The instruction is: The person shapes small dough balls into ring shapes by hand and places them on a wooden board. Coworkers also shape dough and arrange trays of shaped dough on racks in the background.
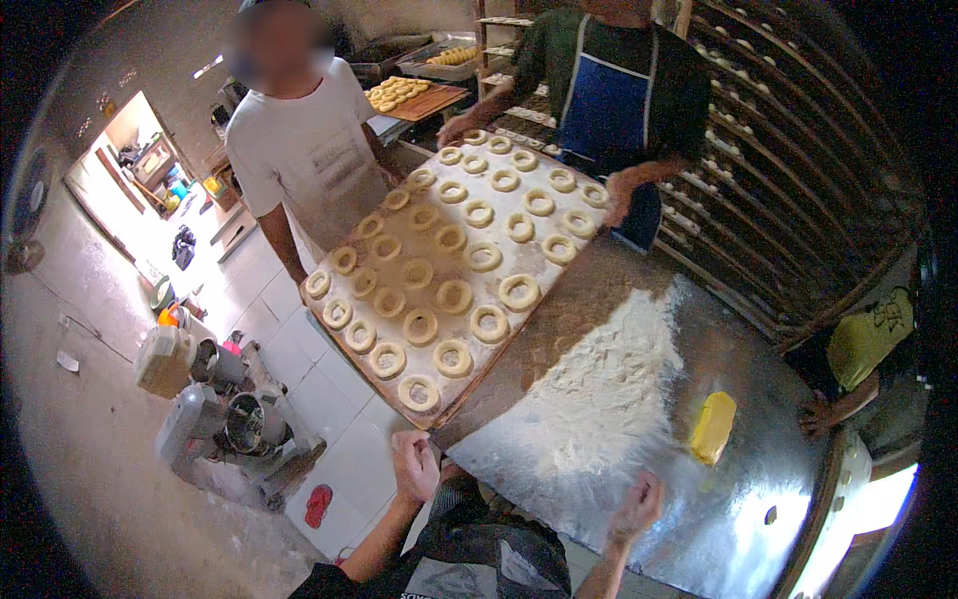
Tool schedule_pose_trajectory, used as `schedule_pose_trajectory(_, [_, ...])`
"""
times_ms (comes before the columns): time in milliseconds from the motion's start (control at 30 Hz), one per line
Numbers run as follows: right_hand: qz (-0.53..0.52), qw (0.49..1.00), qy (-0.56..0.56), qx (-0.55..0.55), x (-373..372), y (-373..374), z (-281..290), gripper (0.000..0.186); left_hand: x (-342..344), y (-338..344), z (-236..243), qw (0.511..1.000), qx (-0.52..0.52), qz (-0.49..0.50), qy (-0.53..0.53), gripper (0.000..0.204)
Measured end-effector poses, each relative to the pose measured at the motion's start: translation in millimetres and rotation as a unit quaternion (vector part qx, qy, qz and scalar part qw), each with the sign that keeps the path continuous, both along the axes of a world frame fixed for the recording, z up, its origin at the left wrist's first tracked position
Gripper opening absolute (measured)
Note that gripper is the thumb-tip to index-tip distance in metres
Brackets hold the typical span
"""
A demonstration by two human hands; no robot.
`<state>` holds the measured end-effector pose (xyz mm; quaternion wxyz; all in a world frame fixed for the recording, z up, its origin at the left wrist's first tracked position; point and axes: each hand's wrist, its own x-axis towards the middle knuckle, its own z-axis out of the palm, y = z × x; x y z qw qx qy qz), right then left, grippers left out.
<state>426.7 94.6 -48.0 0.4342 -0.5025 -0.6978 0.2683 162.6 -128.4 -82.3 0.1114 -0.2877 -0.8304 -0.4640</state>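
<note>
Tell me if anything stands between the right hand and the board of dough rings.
Yes: white flour, spread on the metal tabletop between the right hand and the board. Nothing visible stands between the left hand and the board.

Tray (455,323) of dough rings (452,373) blocking the way ahead of the left hand (415,466), flour (599,399) spread before the right hand (637,507), a strip of metal table (758,439) offering passage between flour and yellow block (713,427), another person's hand (818,414) at the right edge.
</note>
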Motion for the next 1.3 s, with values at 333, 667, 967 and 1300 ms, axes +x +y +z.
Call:
schedule_pose_trajectory(333, [0.431, 0.880, -0.142, -0.139, -184, -53, 21, 0.018, -76, -13, 30, 0.998, -0.020, 0.062, -0.020, 0.022])
schedule_pose_trajectory(667, [0.320, 0.894, -0.273, 0.153, -309, -87, 42, 0.030, -156, 29, 73, 0.975, -0.216, 0.029, 0.055, 0.027])
schedule_pose_trajectory(967, [0.477, 0.847, -0.141, -0.185, -302, -70, 48, 0.020, -186, 40, 71, 0.958, -0.167, -0.227, -0.058, 0.016])
schedule_pose_trajectory(1300, [0.078, 0.962, -0.240, -0.104, -136, 84, 7, 0.031, -105, 179, 98, 0.845, -0.065, -0.508, -0.153, 0.018])
